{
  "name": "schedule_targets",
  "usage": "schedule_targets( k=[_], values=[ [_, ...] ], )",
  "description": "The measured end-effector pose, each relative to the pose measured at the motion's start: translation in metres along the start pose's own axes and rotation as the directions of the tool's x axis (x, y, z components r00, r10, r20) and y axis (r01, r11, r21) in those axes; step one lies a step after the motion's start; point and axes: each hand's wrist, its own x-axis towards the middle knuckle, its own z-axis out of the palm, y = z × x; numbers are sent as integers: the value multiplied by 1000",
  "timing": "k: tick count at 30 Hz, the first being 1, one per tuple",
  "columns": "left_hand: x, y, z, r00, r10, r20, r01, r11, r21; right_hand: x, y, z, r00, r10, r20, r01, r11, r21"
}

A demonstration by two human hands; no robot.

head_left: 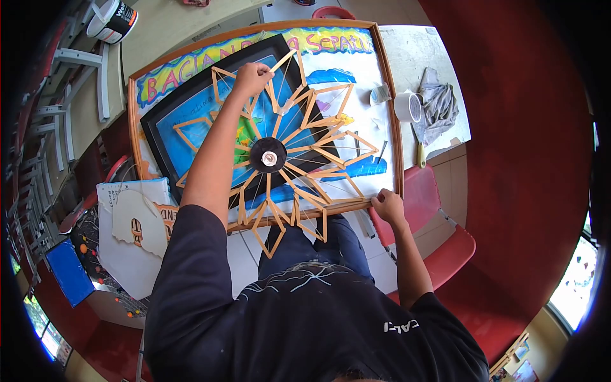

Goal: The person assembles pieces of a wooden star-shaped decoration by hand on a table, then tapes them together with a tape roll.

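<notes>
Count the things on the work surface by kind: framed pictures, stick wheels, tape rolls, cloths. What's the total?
Framed pictures: 2 (wooden-framed poster, black-framed picture)
Stick wheel: 1
Tape rolls: 2 (large white roll, small roll)
Grey cloth: 1
Total: 6

Beige table (167, 28) — framed painted board (363, 67), tape roll (407, 106), grey cloth (439, 105) on it.

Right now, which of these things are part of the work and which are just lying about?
In hand: stick wheel, gripped by left hand; right hand at the painted board's frame.
Lying about: tape roll, grey cloth, white bucket, red chair.
</notes>
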Motion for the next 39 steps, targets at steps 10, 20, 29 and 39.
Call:
schedule_targets(
  k=[10,20,29,39],
  values=[
    [-6,-7,12,997,-65,39,73,965,-253,1,2,3,1000,11,-11,-11,1000,-25],
    [-6,-4,14,999,-51,15,53,980,-194,2,0,5,1000,10,-24,-11,999,-45],
    [-4,-8,17,1000,-21,-9,20,988,-154,2,0,4,1000,7,-28,-8,999,-42],
    [-2,-14,19,1000,-14,-19,11,988,-155,1,-80,-17,902,-139,-408,237,951,200]
  ],
)
